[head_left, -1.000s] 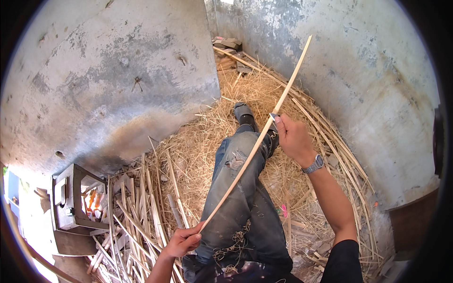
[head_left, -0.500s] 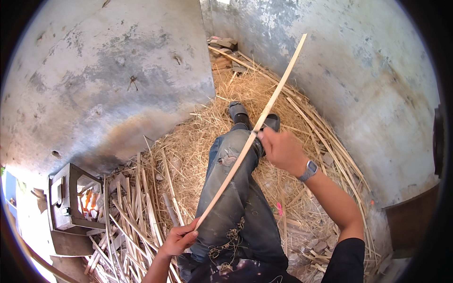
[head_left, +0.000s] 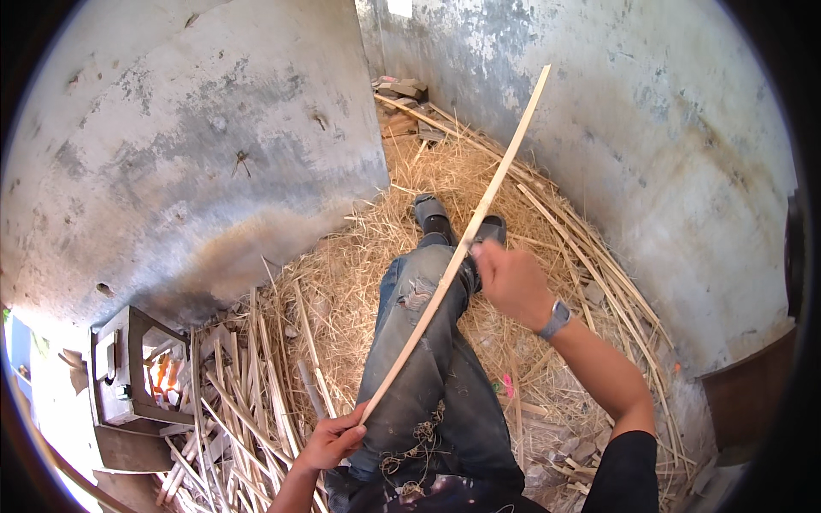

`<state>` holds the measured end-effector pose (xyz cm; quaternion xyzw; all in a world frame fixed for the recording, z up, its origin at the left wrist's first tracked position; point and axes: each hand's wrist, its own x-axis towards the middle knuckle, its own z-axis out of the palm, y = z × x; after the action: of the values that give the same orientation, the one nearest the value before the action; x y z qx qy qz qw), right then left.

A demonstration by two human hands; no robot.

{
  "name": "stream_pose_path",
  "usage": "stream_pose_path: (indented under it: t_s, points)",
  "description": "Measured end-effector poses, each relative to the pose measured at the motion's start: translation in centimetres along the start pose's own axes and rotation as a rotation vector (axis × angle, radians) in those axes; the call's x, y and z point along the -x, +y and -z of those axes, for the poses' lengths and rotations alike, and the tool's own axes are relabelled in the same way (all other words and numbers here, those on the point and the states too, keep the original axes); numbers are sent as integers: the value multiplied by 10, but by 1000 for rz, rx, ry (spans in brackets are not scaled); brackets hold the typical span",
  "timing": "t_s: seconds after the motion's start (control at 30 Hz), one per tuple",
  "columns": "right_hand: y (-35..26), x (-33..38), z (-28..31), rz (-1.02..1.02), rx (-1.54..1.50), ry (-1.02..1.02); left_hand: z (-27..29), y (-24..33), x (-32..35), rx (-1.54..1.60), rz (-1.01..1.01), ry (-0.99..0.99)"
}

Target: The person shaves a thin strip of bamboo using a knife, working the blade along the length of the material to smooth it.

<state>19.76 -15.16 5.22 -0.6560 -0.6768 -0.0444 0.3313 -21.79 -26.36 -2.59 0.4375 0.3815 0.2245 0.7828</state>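
Note:
A long, pale bamboo strip (head_left: 419,329) runs slantwise over my raised leg, its far end up by the right-hand wall. My left hand (head_left: 338,438) is closed around the near end, beside my thigh. Beyond my knee, my right hand (head_left: 516,282) is closed at the strip's right edge. A small dark blade-like tool (head_left: 472,244) pokes out at its fingertips, against or very near the strip; its handle is hidden in the fist. A watch (head_left: 558,318) is on my right wrist.
Thin shavings (head_left: 342,265) cover the floor around my crossed legs. Many split strips (head_left: 248,385) lie at left beside a wooden stool (head_left: 128,363) on its side. More long strips (head_left: 590,248) follow the right wall. Bricks (head_left: 400,88) are stacked in the far corner.
The whole view has tilted slightly. My left hand and the strip's near end sit slightly farther right. The blade-like tool, which lay across the strip, now shows at its right edge.

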Motion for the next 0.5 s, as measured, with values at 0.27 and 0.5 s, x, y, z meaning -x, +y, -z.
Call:
stream_pose_path:
  t_s: [0.27, 0.5]
  points:
    - [-57, 30, -8, 158, -93, -213, 10, -15, 4, 45, -45, -25]
    - [-48, 27, -16, 132, -32, -138, 10, -17, 1, 106, -10, -21]
